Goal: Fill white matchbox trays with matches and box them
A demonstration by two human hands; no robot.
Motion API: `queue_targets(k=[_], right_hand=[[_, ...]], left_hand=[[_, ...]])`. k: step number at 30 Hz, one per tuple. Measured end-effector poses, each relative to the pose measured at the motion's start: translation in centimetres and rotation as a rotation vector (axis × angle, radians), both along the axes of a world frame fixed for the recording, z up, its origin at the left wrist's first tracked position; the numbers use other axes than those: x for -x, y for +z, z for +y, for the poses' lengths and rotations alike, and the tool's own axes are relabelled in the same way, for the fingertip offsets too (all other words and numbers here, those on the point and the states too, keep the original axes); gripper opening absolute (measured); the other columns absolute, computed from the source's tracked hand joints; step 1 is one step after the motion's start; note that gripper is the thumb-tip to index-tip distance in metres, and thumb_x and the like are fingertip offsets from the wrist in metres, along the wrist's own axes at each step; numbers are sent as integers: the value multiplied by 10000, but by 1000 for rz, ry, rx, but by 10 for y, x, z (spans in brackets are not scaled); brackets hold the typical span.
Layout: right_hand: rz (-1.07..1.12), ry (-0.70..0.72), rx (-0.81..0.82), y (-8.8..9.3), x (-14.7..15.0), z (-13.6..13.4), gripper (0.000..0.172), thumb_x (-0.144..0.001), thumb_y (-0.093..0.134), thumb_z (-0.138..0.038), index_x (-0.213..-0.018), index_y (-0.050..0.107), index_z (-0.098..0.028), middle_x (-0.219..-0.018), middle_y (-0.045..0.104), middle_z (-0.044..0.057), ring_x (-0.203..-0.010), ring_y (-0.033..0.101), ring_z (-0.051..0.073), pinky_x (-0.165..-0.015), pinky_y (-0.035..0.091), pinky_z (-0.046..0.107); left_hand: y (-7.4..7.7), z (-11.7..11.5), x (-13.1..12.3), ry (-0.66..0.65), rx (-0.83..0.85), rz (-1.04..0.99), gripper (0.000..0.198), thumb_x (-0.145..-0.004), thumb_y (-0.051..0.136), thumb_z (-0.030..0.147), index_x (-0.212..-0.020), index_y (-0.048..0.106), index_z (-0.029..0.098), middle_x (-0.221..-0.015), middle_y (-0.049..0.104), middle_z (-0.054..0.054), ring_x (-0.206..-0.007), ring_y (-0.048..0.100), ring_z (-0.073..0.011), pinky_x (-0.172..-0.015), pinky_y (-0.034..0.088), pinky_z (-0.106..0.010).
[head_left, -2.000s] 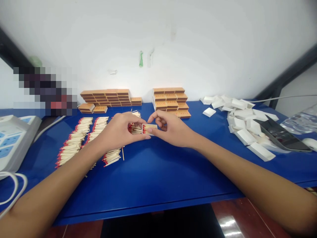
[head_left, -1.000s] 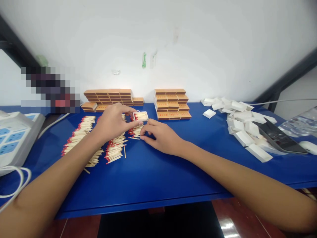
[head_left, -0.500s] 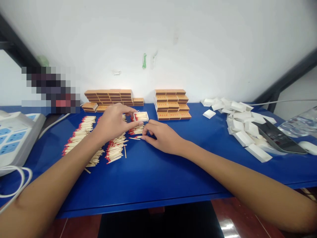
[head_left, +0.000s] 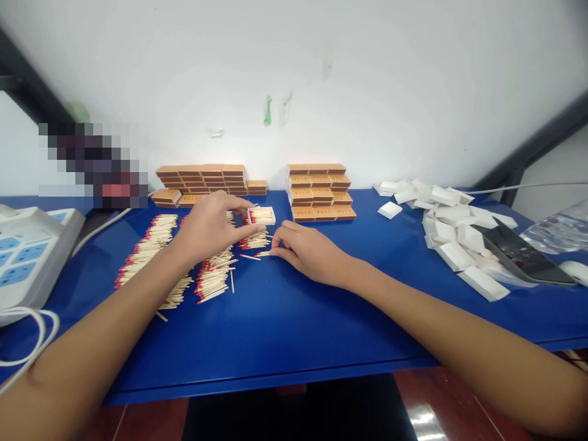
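Between the thumb and fingers of my left hand [head_left: 209, 223] is a small white matchbox tray [head_left: 274, 218], with red-headed matches lying inside it. My right hand [head_left: 310, 250], just below and to the right, pinches a few matches [head_left: 263, 253] at their pale ends, low over the blue table. Right under the tray lies a small heap of matches [head_left: 252, 241]. Another pile of matches [head_left: 214, 278] spreads below my left wrist, and a longer row of matches [head_left: 149, 248] is partly covered by my left forearm.
Stacked matchboxes [head_left: 202, 174] stand against the wall at left, with a stepped stack of matchboxes [head_left: 321, 196] right of them. White empty trays [head_left: 452, 214] are heaped at right beside a phone [head_left: 523, 254]. A power strip [head_left: 27, 257] and cable occupy the left end.
My right hand has shifted slightly right, drawing the pinched matches away from the heap. My left hand and the tray have stayed in place.
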State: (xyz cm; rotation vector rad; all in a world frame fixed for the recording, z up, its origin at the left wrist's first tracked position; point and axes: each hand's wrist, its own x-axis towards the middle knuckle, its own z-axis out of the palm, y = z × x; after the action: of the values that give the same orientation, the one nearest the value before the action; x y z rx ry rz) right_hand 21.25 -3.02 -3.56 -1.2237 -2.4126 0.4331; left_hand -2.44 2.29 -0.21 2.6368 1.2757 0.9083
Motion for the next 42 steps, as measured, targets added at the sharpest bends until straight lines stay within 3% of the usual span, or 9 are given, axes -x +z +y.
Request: queue_targets(k=[15,27,32,42], right_hand=[[-163,-33,73,7,2,-5,138,-1106,568,-250,-1005,622,-174,-1096,655,75,-872,594,188,-748,388,319],[-59,-66,-88,16,-20,7,120,-1106,531,-253,-1037,602,-185,-1074,635,83,-907,582,210,-763,382,325],[-8,-93,-189,18,-23,11,111,-1105,520,-250,-1034,584,-193,-1086,618,86,-888,566,204,-750,381,323],[-52,-101,-167,17,-22,8,98,-1103,520,-247,-1047,579,-192,-1106,609,88,-894,564,205,-745,372,322]], left_hand=[[-1,0,0,1,2,31,444,-871,759,626,-1047,834,224,-920,807,-56,-905,725,-258,-826,504,-364],[-4,-2,-1,-4,14,60,468,-846,815,611,-1087,841,211,-935,817,-63,-886,726,-261,-791,487,-369],[-7,-9,-8,-78,32,47,420,-844,831,590,-1069,842,235,-897,807,-39,-813,710,-228,-727,469,-339],[-8,-19,-15,-107,139,-59,451,-787,875,623,-1046,840,255,-914,806,-23,-788,695,-207,-708,495,-326]])
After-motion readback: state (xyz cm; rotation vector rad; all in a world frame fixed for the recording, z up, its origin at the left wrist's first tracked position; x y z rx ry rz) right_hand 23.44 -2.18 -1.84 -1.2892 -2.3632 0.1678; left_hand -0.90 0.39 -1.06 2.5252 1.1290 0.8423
